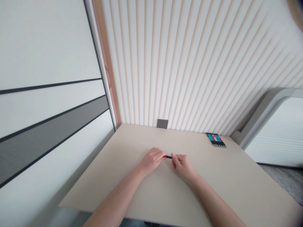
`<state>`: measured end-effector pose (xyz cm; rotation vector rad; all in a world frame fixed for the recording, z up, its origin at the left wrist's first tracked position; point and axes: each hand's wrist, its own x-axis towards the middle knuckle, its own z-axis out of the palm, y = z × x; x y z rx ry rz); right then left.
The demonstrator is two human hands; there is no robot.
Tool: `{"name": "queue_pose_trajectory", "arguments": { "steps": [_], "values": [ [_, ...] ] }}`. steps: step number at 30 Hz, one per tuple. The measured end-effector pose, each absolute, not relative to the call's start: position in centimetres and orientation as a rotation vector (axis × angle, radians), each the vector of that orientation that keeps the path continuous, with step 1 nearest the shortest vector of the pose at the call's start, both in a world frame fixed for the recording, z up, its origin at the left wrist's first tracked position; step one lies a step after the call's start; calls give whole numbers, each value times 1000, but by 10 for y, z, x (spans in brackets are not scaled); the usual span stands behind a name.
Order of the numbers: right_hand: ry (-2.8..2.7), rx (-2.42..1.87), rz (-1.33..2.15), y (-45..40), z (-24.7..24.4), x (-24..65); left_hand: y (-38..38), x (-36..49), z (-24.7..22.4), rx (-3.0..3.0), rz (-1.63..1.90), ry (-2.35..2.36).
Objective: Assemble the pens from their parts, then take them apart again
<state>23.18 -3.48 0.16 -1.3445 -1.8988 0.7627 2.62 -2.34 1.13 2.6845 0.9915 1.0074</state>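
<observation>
A pen (169,157) with a red part and a black part spans the gap between my two hands, above the middle of the table. My left hand (153,159) is closed on its red end. My right hand (181,163) pinches the black end between thumb and fingers. Both ends of the pen are hidden by my fingers. At the back right of the table lies a row of several similar pens (216,140), side by side, with teal, red and white barrels and black ends.
The beige table (113,167) meets a ribbed white wall (161,63) at the back. A dark wall socket (162,123) sits just above the back edge. A white cabinet (47,47) stands on the left, and a grey-and-white bed headboard-like panel (279,126) on the right.
</observation>
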Motion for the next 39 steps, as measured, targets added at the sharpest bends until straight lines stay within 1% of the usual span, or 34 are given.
{"name": "queue_pose_trajectory", "arguments": {
  "steps": [3,9,11,15,17,21,26,29,33,35,39],
  "values": [
    [-1855,-1356,765,-34,1,232,-24,26,14,2648,1022,1003],
    [-1769,-1282,682,-31,10,240,-14,20,13,2396,1101,1236],
    [-1704,-1310,752,-30,9,241,-12,19,12,2345,1113,1193],
    [-1536,-1381,1055,-27,6,240,-12,19,12,2330,1232,1044],
    [-1487,-1358,1167,-27,6,239,-14,20,14,2244,1300,1054],
    [-1454,-1259,1235,-27,9,238,-17,22,17,2025,1336,1135],
    [-1521,-1137,1073,-24,7,240,-15,21,15,1994,1318,1167],
    [-1579,-1176,1010,-24,5,243,-13,18,12,2063,1347,1156],
    [-1651,-1262,1007,-24,3,243,-11,15,8,2295,1354,1013],
    [-1702,-1284,862,-23,5,246,-10,15,6,2353,1335,986],
    [-1760,-1354,427,-15,11,268,-7,15,3,2345,1319,1018]
  ]
}}
